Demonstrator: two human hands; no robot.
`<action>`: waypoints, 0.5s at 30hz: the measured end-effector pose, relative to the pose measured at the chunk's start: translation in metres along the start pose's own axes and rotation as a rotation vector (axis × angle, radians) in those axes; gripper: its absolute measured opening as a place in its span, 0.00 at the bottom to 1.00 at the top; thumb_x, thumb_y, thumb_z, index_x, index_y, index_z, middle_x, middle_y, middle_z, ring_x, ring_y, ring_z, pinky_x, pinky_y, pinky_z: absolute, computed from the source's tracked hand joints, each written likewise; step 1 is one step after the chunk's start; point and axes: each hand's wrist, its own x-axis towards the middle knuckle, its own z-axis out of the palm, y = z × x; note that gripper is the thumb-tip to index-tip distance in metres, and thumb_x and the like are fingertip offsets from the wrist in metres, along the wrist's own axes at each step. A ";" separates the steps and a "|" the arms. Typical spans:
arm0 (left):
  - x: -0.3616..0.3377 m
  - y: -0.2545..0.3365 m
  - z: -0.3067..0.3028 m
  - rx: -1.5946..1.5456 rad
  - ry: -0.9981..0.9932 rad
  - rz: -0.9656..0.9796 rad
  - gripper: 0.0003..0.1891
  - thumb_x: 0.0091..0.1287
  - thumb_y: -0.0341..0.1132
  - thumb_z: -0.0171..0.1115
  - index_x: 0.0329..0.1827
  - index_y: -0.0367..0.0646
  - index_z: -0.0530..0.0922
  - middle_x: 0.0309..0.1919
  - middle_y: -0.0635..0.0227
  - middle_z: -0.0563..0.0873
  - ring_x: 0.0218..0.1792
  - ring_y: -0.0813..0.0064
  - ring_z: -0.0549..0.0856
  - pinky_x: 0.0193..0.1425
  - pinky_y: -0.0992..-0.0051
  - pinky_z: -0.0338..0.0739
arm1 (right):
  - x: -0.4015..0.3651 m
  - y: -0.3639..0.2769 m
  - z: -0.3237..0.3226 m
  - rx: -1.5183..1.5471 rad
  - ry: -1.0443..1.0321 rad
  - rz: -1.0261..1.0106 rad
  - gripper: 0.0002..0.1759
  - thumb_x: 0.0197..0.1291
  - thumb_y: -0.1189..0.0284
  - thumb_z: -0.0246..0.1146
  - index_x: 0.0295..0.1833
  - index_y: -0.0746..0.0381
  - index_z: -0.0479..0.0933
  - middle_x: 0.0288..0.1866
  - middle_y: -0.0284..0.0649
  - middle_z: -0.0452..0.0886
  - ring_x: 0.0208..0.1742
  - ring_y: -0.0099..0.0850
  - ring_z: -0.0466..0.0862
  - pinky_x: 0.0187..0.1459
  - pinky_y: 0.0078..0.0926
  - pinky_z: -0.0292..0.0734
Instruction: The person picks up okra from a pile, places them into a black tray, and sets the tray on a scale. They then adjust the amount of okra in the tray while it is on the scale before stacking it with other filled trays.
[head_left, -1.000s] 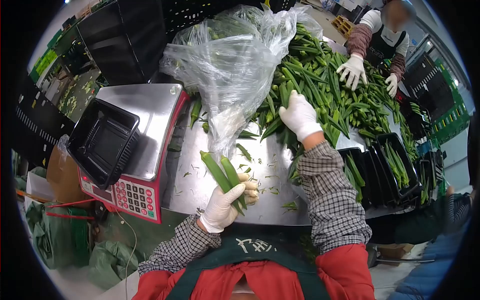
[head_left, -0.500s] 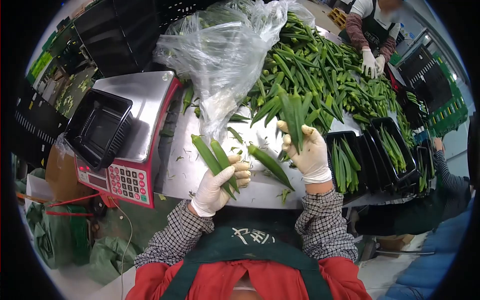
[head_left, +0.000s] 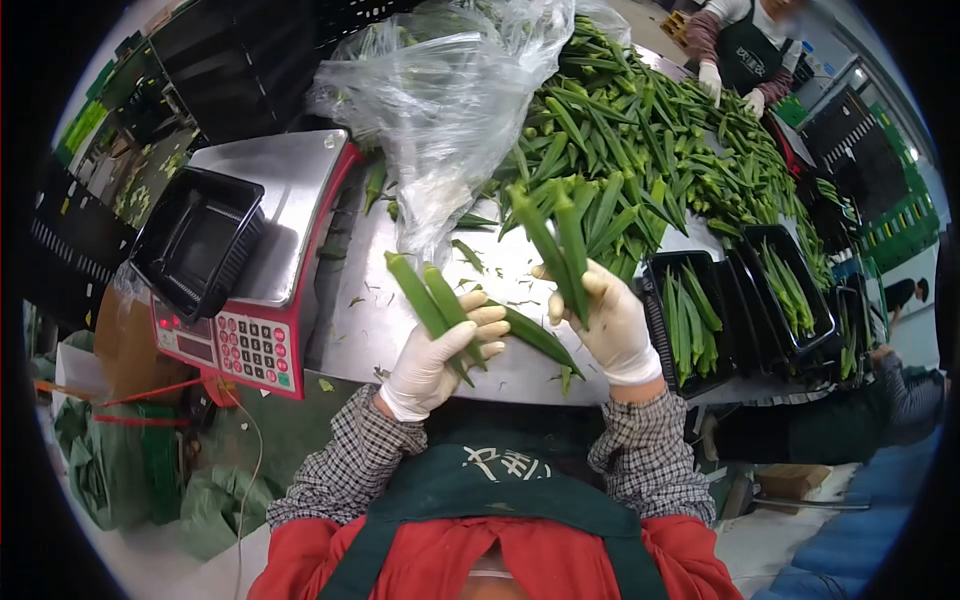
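My left hand (head_left: 437, 365), in a white glove, holds two okra pods (head_left: 425, 300) under its thumb, their stem ends pointing up and away. In my right hand (head_left: 612, 330), also gloved, okra pods (head_left: 556, 240) are pinched between thumb and fingers; at least two show. Between the hands, a single okra pod (head_left: 535, 335) lies on the metal table (head_left: 375, 330), its near-left end hidden behind my left fingers. Beyond my right hand rises a large heap of okra (head_left: 640, 140).
Left stands a red scale (head_left: 320, 200) bearing a black tray (head_left: 205, 240). A clear plastic bag (head_left: 430, 110) covers the heap's left side. At right, black trays (head_left: 735, 360) hold okra. A co-worker's gloved hand (head_left: 710, 82) touches the heap's far edge.
My right hand has turned, and its pods now lean to the left. My left hand keeps its two pods and shifts slightly. The co-worker's hands have moved apart.
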 end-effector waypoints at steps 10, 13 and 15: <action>-0.011 -0.001 0.011 -0.135 0.039 0.030 0.24 0.70 0.30 0.55 0.68 0.41 0.62 0.59 0.55 0.76 0.60 0.61 0.78 0.62 0.59 0.76 | -0.027 0.013 0.040 -1.283 -0.160 -0.568 0.23 0.56 0.69 0.64 0.56 0.67 0.73 0.50 0.51 0.78 0.48 0.47 0.78 0.52 0.39 0.73; -0.017 0.008 0.008 -0.097 0.098 0.066 0.24 0.70 0.30 0.55 0.67 0.40 0.63 0.57 0.55 0.78 0.55 0.60 0.81 0.58 0.57 0.79 | -0.037 0.010 0.017 -1.572 0.004 -0.298 0.19 0.54 0.69 0.65 0.50 0.66 0.76 0.42 0.46 0.78 0.41 0.44 0.81 0.42 0.36 0.77; -0.017 0.010 0.005 -0.089 0.095 0.087 0.24 0.69 0.30 0.56 0.67 0.40 0.63 0.56 0.55 0.78 0.55 0.61 0.81 0.57 0.58 0.79 | -0.039 0.023 0.010 -1.703 -0.020 -0.202 0.17 0.54 0.70 0.66 0.48 0.66 0.76 0.40 0.46 0.78 0.40 0.43 0.81 0.41 0.35 0.77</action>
